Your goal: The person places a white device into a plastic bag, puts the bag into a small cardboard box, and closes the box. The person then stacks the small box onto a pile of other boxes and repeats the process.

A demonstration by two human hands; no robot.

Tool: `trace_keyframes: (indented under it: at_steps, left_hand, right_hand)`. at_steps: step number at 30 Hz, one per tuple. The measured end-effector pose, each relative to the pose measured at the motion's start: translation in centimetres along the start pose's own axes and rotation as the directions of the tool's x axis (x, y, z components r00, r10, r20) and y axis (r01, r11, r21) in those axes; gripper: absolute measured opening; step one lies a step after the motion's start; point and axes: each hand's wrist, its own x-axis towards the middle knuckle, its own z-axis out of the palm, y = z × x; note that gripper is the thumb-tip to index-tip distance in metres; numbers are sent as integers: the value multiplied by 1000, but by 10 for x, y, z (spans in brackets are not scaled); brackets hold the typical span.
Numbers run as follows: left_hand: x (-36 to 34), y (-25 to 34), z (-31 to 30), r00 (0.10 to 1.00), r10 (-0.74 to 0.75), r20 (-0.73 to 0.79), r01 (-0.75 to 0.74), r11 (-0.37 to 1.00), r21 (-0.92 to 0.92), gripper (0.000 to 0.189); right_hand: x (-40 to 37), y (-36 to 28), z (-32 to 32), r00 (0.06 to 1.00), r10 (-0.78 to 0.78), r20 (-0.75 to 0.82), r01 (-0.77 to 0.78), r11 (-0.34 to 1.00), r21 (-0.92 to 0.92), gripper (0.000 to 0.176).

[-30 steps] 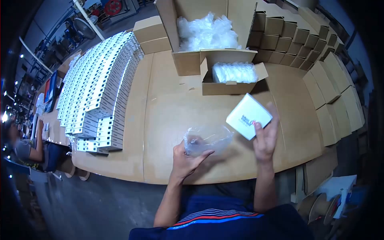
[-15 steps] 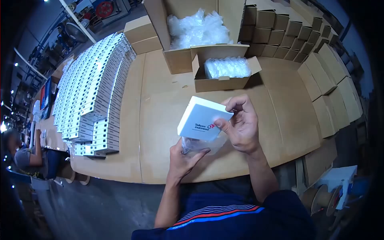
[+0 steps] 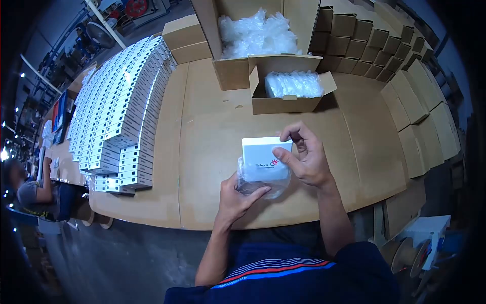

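A small white box printed "Telkom Indonesia" with a red mark stands partly inside a clear plastic bag. My left hand is closed around the bag, holding it from below at the left, thumb across its front. At the top right corner of the box, my right hand pinches it, thumb on the front face and fingers behind the edge. The lower part of the box shows through the plastic. Beyond my hands sits an open carton holding a row of plastic-wrapped items.
Many white boxes are stacked on the left of the cardboard-covered table. Behind, a large carton holds clear plastic bags. Brown cartons line the back right. Another person sits at far left.
The white box has gone down into the plastic bag and straightened from its tilt. My right hand has moved down with it, and the bag now covers its lower part.
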Motion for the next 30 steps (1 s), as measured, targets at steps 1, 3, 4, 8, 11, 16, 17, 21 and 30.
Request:
trace_keyframes:
  at_steps: [1,3,4,8,11,16,17,21,30]
  left_hand:
    - [-1,4,0,1000,7,3,-7,1000,-19,47]
    - [-1,2,-1,1000,0,-10,-1,988,-155,40]
    - [-2,-7,-1,1000,-17,-22,11,962,-272,37]
    - [-6,-29,3,992,-118,-52,85,898,-432,39]
    - [-6,-39,8,979,-159,-124,76,861,-502,42]
    - [-4,-42,9,967,-134,-217,14,876,-482,43]
    - [-4,-53,4,970,-135,-202,29,890,-455,43]
    - [0,-43,7,968,-50,-244,-40,935,-352,44]
    - [4,-31,2,971,45,-235,-83,985,-153,57]
  right_hand:
    - [1,3,1,1000,3,-2,-3,1000,-15,26]
    - [4,6,0,1000,28,-1,-28,997,-68,24]
    - [4,5,1,996,85,12,-84,994,-64,24]
    - [2,13,0,966,249,67,-249,968,-10,31]
    - [-8,23,2,927,375,-35,-352,896,270,40]
    - [-46,38,11,928,373,-13,-333,843,423,32]
    - [-52,42,16,921,390,-20,-344,836,428,30]
    - [-57,44,24,899,424,-107,-333,822,463,18]
    - [-60,51,22,942,302,-146,-199,854,480,12]
